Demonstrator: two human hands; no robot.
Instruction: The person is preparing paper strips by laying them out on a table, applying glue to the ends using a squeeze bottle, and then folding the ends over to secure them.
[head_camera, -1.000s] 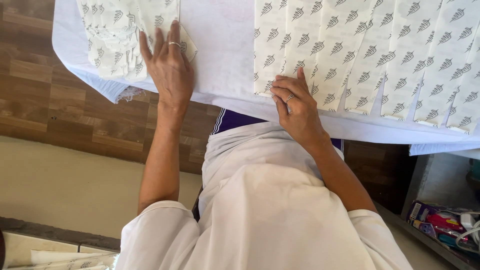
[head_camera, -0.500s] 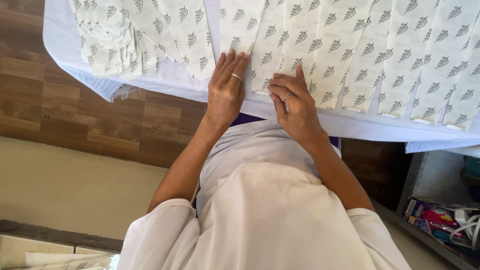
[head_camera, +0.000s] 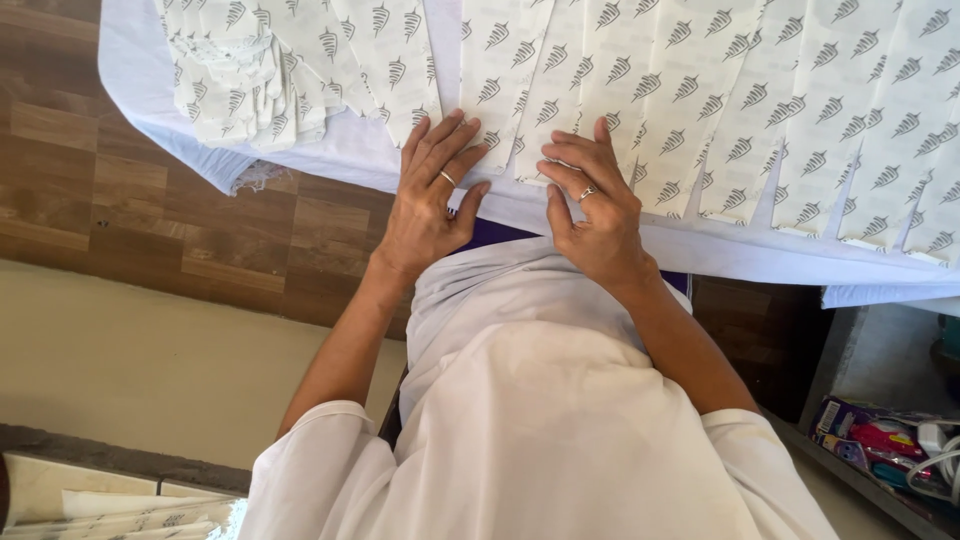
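Observation:
A row of several white cloth strips (head_camera: 700, 110) printed with grey leaf shapes lies side by side on a table under a white sheet (head_camera: 620, 235). My left hand (head_camera: 428, 195) rests flat, fingers spread, at the near end of one strip (head_camera: 497, 80). My right hand (head_camera: 592, 200) lies just beside it, fingertips pressing the near end of the neighbouring strip (head_camera: 560, 100). Both hands wear a ring. Neither hand grips anything. A pile of the same printed strips (head_camera: 240, 85) sits at the far left of the table.
The sheet's corner (head_camera: 215, 160) hangs over the table's left edge above a wooden-plank wall or floor (head_camera: 150, 210). A shelf at the lower right holds colourful packets (head_camera: 880, 440). Folded printed fabric (head_camera: 110, 510) lies at the bottom left. My white garment fills the lower middle.
My left hand has left the pile at the left and moved right, settling beside my right hand at the strips' near ends. My right hand has stayed almost in place.

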